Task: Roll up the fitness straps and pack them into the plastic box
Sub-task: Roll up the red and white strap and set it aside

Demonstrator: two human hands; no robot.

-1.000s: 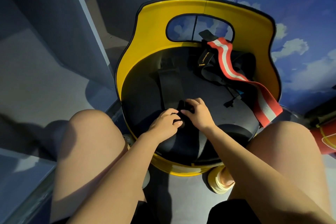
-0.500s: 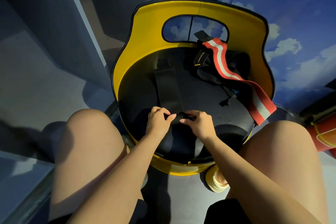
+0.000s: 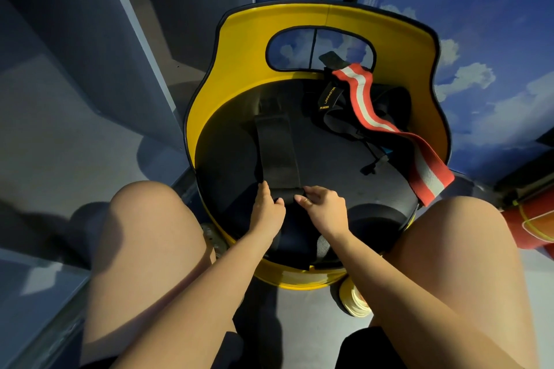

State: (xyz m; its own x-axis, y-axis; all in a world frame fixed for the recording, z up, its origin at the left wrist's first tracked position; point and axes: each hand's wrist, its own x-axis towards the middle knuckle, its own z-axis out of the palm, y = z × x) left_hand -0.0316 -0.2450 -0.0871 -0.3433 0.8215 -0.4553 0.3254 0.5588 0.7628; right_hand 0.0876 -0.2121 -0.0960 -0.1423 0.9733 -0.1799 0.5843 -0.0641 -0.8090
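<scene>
Head view: a seated person's left hand (image 3: pixel 267 209) and right hand (image 3: pixel 322 207) pinch the rolled near end of a black strap (image 3: pixel 277 153) on the dark seat of a yellow chair (image 3: pixel 239 48), fingers curled round the small roll from either side. The unrolled length runs away from the hands toward the chair back. Beyond the right hand, a red-and-white strap (image 3: pixel 386 126) drapes over a heap of black straps (image 3: pixel 329 105) and off the seat edge. No plastic box can be made out.
</scene>
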